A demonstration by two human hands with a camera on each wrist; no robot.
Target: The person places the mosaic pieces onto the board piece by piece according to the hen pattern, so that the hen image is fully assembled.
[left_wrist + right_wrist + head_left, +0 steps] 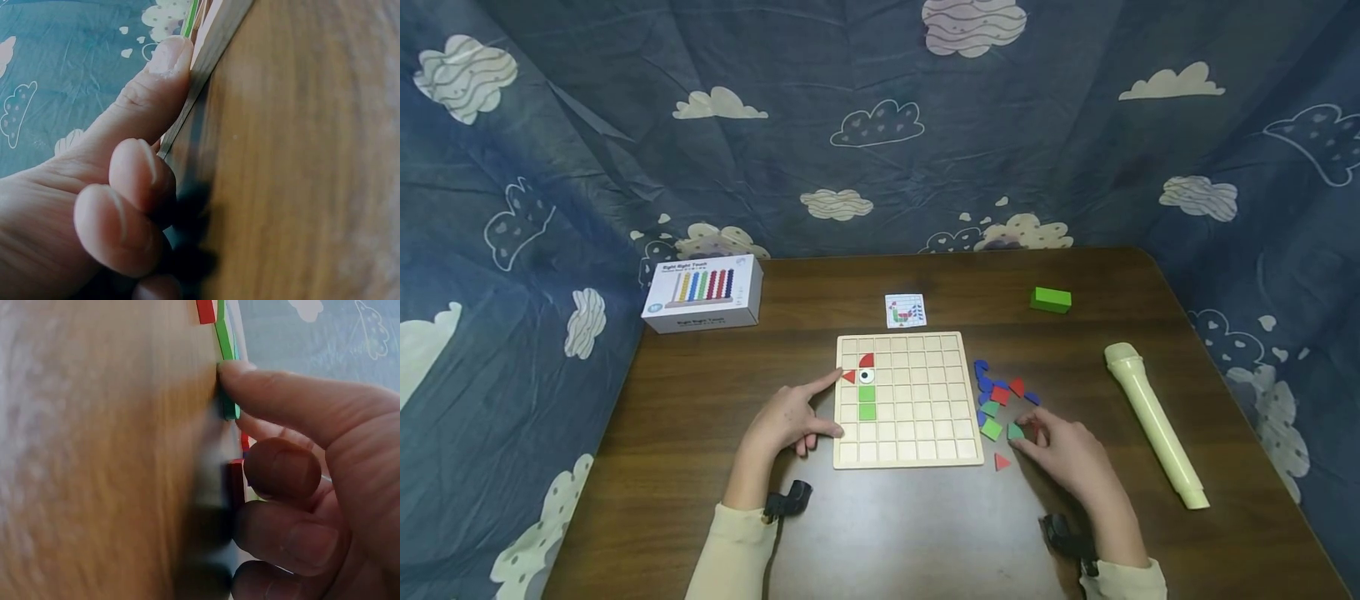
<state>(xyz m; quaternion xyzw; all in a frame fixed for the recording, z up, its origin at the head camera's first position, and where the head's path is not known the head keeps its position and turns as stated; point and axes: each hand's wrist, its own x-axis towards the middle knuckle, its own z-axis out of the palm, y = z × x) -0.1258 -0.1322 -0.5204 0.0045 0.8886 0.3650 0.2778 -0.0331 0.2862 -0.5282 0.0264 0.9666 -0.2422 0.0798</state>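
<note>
Left hand [784,421], thumb and forefinger spread, touches left edge of grid board [919,432]; right hand [1070,452] pinches dark-green piece [1015,432] right of board. Head view alone shows picture card [906,311]; right wrist view, piece's side.

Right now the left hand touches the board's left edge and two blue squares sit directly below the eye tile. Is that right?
Not quite: the two squares directly below the eye tile are green, not blue, as the head view shows. The left hand does touch the left edge of the board.
</note>
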